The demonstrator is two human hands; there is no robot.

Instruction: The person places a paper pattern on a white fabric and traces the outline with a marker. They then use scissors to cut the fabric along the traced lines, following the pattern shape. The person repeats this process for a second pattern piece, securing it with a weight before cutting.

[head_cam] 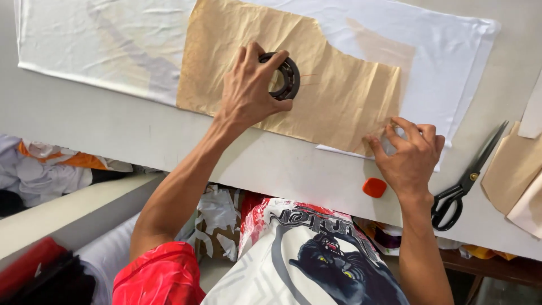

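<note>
Left hand: the left hand [247, 90] lies spread on the brown paper pattern, its fingers curled around a dark metal ring [284, 76], thumb on the ring's near edge, so it grasps the ring and presses it down onto the paper.
Right hand: the right hand [409, 155] sits at the pattern's lower right corner with fingertips bunched together on the paper edge; whether it pinches something small there cannot be told.
Metal ring: a round, black, bearing-like ring, lying flat on the upper middle of the pattern, partly covered by the left fingers.
Paper pattern: the brown paper pattern [339, 96] is creased, cut with a stepped top edge, and lies flat on top of the white fabric.
White fabric: the white fabric [113, 45] is spread over the far part of the table, reaching past the pattern on both sides.
Table: the pale grey table [113, 130] carries everything named here.
Chalk: a small orange chalk piece [374, 187] lies near the table's front edge, just beside the right wrist.
Scissors: black scissors [466, 181] lie to the right of the right hand, apart from it, blades pointing away.
Other pieces: more brown paper pieces [511, 169] rest at the right edge, beyond the scissors.
</note>
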